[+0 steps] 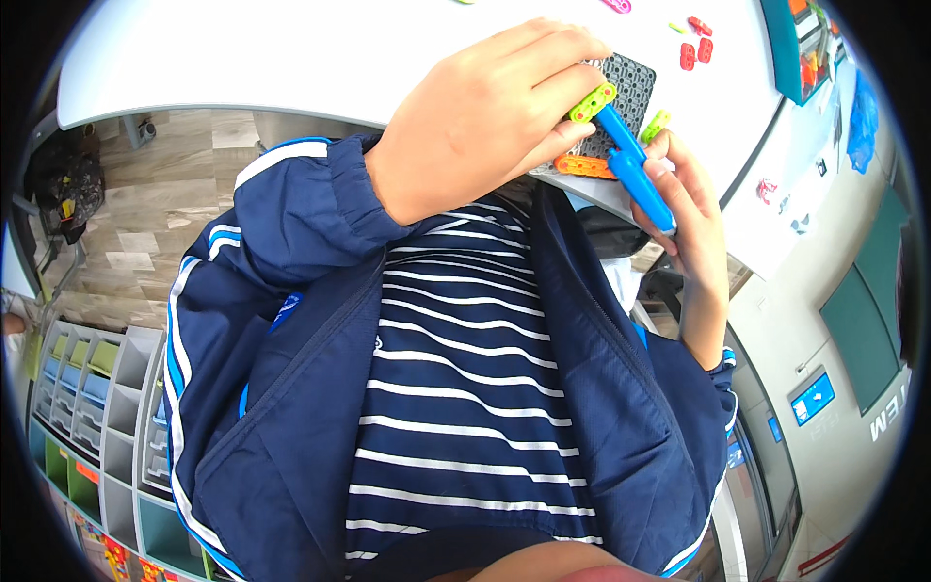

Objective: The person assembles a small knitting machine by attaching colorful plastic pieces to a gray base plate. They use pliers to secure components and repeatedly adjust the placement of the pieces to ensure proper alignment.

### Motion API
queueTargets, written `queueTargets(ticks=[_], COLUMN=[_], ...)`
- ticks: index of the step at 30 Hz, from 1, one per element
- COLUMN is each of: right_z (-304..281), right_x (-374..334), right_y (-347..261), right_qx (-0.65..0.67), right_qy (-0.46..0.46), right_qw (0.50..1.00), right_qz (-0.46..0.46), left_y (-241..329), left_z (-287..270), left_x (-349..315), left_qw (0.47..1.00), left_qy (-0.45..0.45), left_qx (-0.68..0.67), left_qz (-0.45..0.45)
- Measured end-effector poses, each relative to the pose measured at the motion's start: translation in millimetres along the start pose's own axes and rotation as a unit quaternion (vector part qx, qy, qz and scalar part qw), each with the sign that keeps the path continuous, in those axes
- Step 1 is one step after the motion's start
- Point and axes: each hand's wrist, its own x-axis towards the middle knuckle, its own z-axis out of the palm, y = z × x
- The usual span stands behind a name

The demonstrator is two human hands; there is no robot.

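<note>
The person's right hand (687, 189) grasps a blue tool (642, 189), thumb along one side and fingers curled around the other. It's a bright, even blue, thick and rounded through the handle, then stepping down at a notch to a slimmer shaft; a pale tip shows at the lower end. It slants over the near part of the table (242, 63), just in front of the person's striped shirt (465, 388), and the slim end reaches up to a yellow-green piece (593, 103).

That piece is short, with rounded ends and small reddish spots on its face, and the left hand (495, 112) pinches it between thumb and fingers. Whether the tool's end goes into it, I can't tell from here.

Behind them lies a dark grey plate (635, 82), its surface patterned in a tight grid, partly covered by the left hand. An orange piece (585, 167) sits at its near edge, a second yellow-green piece (657, 125) beside its right side, and small red pieces (688, 56) farther off.
</note>
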Motion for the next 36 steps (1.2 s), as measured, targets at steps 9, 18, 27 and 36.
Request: queueTargets(ticks=[9, 18, 27, 36], right_z=[-50, -51, 29, 75], right_x=[-14, 29, 19, 44], right_y=[6, 51, 55, 46], right_qx=[-0.092, -0.332, -0.388, -0.317], right_qy=[0.310, 0.497, 0.247, 0.353], right_qw=[0.929, 0.740, 0.766, 0.748], right_qz=[-0.180, -0.308, -0.450, -0.464], left_y=[5, 28, 34, 38], left_z=[-12, -23, -35, -42], left_x=[9, 5, 6, 10], left_qw=[0.997, 0.998, 0.992, 0.981], left_qy=[0.014, -0.015, -0.030, 0.000], left_qx=[-0.055, 0.009, 0.062, 0.025], left_qz=[-0.056, -0.067, -0.110, -0.193])
